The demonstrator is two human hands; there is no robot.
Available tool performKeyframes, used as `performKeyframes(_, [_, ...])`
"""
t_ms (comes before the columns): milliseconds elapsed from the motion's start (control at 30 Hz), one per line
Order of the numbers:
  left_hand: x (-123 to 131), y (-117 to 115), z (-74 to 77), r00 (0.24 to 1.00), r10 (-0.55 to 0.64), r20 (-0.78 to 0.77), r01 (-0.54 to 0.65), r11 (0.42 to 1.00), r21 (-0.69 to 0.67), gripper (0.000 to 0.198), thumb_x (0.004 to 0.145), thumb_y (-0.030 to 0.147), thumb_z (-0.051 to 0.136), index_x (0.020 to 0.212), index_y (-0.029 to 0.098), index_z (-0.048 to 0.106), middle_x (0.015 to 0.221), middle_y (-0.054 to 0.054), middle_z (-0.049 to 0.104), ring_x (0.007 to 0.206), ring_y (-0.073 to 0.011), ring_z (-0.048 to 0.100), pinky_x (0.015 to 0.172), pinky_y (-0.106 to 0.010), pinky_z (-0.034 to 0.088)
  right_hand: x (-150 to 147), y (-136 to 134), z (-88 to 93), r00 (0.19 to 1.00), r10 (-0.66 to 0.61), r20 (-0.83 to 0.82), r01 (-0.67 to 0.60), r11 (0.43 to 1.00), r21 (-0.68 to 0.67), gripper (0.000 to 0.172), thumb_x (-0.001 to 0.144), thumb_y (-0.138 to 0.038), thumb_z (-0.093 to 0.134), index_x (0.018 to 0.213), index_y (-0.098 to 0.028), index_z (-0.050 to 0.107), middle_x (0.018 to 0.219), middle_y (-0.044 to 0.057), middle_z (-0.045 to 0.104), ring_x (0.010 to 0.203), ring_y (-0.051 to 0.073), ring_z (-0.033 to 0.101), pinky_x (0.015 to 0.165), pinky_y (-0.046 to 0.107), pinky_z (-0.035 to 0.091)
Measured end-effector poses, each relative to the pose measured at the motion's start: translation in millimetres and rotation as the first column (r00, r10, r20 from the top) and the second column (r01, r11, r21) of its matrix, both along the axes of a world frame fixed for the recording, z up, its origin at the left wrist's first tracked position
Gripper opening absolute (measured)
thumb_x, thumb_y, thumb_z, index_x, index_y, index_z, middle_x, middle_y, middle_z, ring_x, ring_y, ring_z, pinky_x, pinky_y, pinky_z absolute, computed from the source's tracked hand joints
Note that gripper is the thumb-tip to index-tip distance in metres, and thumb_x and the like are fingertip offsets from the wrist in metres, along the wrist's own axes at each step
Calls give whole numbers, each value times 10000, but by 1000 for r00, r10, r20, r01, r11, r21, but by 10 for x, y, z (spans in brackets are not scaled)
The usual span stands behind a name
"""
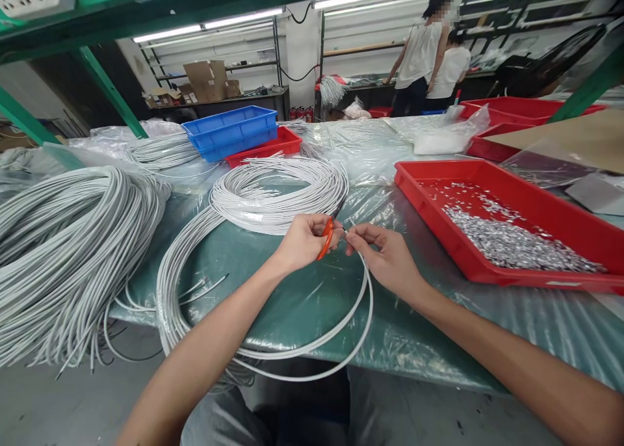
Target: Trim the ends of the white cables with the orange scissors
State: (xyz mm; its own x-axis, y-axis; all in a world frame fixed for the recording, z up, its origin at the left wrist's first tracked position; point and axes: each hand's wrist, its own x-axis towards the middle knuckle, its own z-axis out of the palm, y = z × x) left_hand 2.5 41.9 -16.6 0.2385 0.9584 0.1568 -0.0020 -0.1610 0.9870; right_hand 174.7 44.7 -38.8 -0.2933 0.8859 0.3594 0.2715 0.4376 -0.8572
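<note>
Near the middle of the table, my left hand (305, 241) is closed around orange-handled scissors (325, 240), whose dark blades are mostly hidden. Close beside it, my right hand (385, 254) pinches the end of a white cable (369, 296). The dark tip of that cable sticks out toward my left fingers; I cannot tell whether the two touch. From my right hand the cable loops down past the front edge of the table and back to a loose coil (170, 277) on the left. A thick round coil of white cable (280, 192) lies behind my hands.
A red tray (433, 238) with many small silvery pieces stands at right. A large bundle of grey-white cables (82, 257) hangs over the left front edge. Blue bins (229, 134) rest on a red bin (287, 142) behind. Two people stand in the background; a green frame spans overhead.
</note>
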Motion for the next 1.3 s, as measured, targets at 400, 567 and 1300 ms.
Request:
performKeyframes(400, [-20,2,0,998,-24,-62,28,997,70,245,713,306,760,737,105,622,565,28,555,507,-55,458,496,-181,371,6,25,54,971,164,-172,-194,964,-179,359,901,-456,565,661,-188,563,590,-9,525,601,140,464,640,285,356])
performKeyframes(567, [-21,12,-29,999,-6,-47,9,999,50,263,708,321,770,774,104,636,561,23,563,506,-71,486,493,-188,395,5,23,91,965,183,-188,-223,949,-222,411,875,-500,587,609,-191,533,583,-9,498,602,137,437,644,287,343])
performKeyframes(1300, [-29,-22,38,998,-63,7,63,998,19,282,671,333,799,779,95,691,590,-3,602,506,-82,529,490,-200,423,48,29,79,864,270,-426,-457,774,-437,322,863,-457,646,707,-185,575,579,-41,386,606,131,382,650,287,343])
